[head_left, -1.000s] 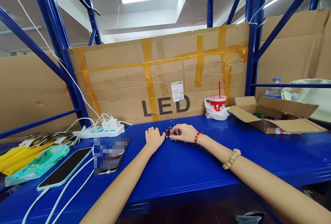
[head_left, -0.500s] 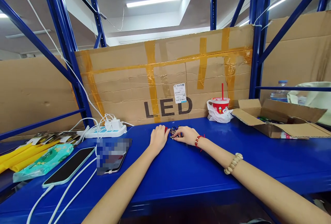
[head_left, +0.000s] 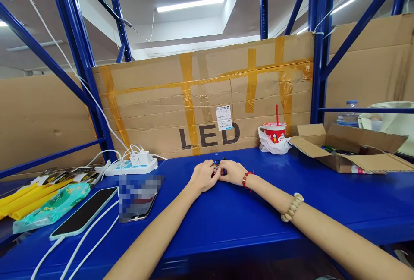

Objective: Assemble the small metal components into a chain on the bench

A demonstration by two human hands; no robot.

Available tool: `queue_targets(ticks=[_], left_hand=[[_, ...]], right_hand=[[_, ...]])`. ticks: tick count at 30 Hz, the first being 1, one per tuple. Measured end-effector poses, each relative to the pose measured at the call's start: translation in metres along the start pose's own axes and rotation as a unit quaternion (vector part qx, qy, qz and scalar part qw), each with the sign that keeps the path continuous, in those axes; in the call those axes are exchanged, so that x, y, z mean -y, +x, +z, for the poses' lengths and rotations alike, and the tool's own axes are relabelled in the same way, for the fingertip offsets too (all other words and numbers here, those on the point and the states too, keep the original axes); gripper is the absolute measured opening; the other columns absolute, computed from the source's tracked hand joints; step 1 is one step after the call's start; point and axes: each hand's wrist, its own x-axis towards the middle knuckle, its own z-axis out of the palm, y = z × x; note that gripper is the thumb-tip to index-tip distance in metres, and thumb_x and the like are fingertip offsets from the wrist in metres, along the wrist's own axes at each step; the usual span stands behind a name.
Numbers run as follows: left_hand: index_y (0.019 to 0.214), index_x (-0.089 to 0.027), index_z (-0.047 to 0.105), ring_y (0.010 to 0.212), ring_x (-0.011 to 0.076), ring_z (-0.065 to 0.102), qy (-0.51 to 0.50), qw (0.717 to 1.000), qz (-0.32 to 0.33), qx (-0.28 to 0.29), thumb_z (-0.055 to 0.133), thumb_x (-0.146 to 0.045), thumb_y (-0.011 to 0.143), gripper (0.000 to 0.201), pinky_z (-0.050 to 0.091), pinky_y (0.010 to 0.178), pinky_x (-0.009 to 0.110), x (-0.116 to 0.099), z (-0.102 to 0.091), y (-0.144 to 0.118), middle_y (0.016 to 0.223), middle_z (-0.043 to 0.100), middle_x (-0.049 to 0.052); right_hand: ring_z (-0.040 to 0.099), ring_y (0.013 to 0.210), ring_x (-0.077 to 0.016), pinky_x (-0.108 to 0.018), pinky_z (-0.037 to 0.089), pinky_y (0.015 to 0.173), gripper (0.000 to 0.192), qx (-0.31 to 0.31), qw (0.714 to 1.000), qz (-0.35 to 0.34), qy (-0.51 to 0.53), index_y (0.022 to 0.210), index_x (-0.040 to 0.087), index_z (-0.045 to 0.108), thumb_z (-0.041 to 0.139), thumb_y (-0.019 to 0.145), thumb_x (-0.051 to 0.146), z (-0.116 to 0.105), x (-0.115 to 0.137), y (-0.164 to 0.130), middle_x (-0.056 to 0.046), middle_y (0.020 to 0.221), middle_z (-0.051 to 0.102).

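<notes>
1. The left hand (head_left: 204, 175) and the right hand (head_left: 232, 171) were together near the table's back edge, their fingertips meeting or nearly so.
2. The small dark-and-red items (head_left: 216, 166) lay between the fingertips, low over the table (head_left: 246, 215), mostly hidden by the fingers; their exact shape was too small to tell.
3. The right thumb and fingers were curled inward at the items, while the left fingers were bent around their other side; whether either hand was clamped on them could not be told.
4. A red bead bracelet (head_left: 245, 180) circled the right wrist, and a pale bead bracelet (head_left: 293, 207) sat farther up that forearm.
5. Behind the hands stood a taped cardboard panel (head_left: 155, 111) printed "LED".
6. To the right, a red cup (head_left: 274, 134) with a straw stood in a white plastic bag (head_left: 274, 147), near an open cardboard box (head_left: 344, 166).
7. To the left lay a white power strip (head_left: 113, 169), a phone (head_left: 86, 212) and a teal packet (head_left: 53, 209).
</notes>
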Motion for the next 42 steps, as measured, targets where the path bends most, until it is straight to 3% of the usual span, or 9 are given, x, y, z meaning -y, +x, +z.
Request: queue_targets(ticks=[6, 14, 25, 42], left_hand=[[0.056, -0.016, 0.054, 0.058, 0.0135, 0.053, -0.007, 0.996, 0.087, 0.000, 0.028, -0.028, 0.084, 0.040, 0.035, 0.054, 0.025, -0.003, 0.003, -0.001, 0.060, 0.060, 0.004], [0.053, -0.015, 0.057, 0.050, 0.0124, 0.055, 0.030, 0.998, 0.057, -0.001, 0.030, -0.030, 0.083, 0.043, 0.028, 0.044, 0.022, -0.001, 0.009, 0.000, 0.054, 0.062, 0.005], [0.051, -0.015, 0.052, 0.045, 0.0122, 0.053, 0.012, 0.995, 0.098, 0.013, 0.031, -0.031, 0.082, 0.041, 0.030, 0.045, 0.022, -0.002, 0.009, -0.001, 0.051, 0.059, 0.005], [0.051, -0.015, 0.050, 0.050, 0.0139, 0.054, 0.015, 0.997, 0.068, 0.044, 0.039, -0.028, 0.076, 0.030, 0.032, 0.046, 0.022, -0.005, 0.004, -0.001, 0.051, 0.058, 0.004]], right_hand=[[0.054, 0.076, -0.0124, -0.021, 0.028, 0.052, 0.016, -0.004, 0.999, -0.036, 0.008, 0.072, 0.022, 0.059, 0.044, 0.074, 0.026, 0.004, -0.002, 0.001, 0.001, 0.083, 0.058], [0.053, 0.074, -0.0132, -0.022, 0.028, 0.051, 0.018, 0.009, 1.000, -0.003, 0.003, 0.073, 0.023, 0.061, 0.043, 0.073, 0.028, 0.003, -0.002, 0.001, 0.000, 0.083, 0.057], [0.054, 0.075, -0.0130, -0.021, 0.028, 0.051, 0.018, 0.016, 1.000, -0.004, -0.005, 0.074, 0.025, 0.063, 0.045, 0.071, 0.022, 0.004, -0.003, 0.001, 0.000, 0.085, 0.059], [0.055, 0.078, -0.0163, -0.023, 0.032, 0.055, 0.017, 0.002, 0.998, 0.008, -0.064, 0.071, 0.025, 0.066, 0.049, 0.072, 0.031, 0.001, -0.005, 0.002, -0.002, 0.085, 0.060]])
